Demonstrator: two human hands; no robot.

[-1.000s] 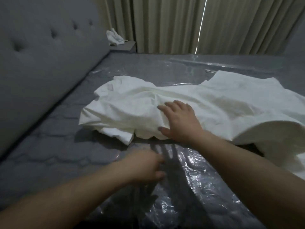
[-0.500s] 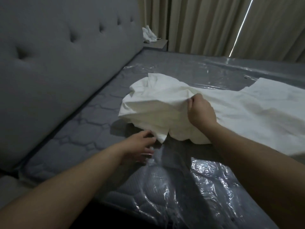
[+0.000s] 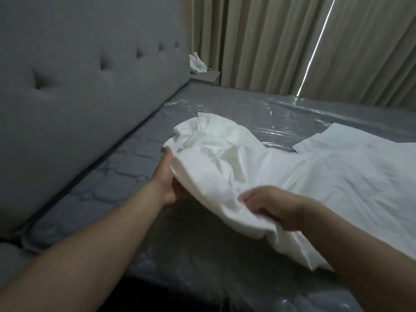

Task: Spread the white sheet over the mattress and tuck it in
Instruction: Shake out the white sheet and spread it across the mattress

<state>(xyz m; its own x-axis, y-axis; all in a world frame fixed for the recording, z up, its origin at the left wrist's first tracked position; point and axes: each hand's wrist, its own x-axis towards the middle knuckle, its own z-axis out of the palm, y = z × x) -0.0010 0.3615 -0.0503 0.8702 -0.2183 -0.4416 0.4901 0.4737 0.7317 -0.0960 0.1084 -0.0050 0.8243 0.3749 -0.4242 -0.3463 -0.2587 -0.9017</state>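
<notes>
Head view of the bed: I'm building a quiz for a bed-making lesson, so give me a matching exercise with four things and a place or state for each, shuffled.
Things:
1. white sheet
2. mattress
3. left hand
4. small white cloth

Places or states:
A. under the bunched end of the sheet
B. on the ledge by the curtain
C. crumpled, only partly spread
D. grey, under clear plastic

Pairs: 1-C, 2-D, 3-A, 4-B
</notes>
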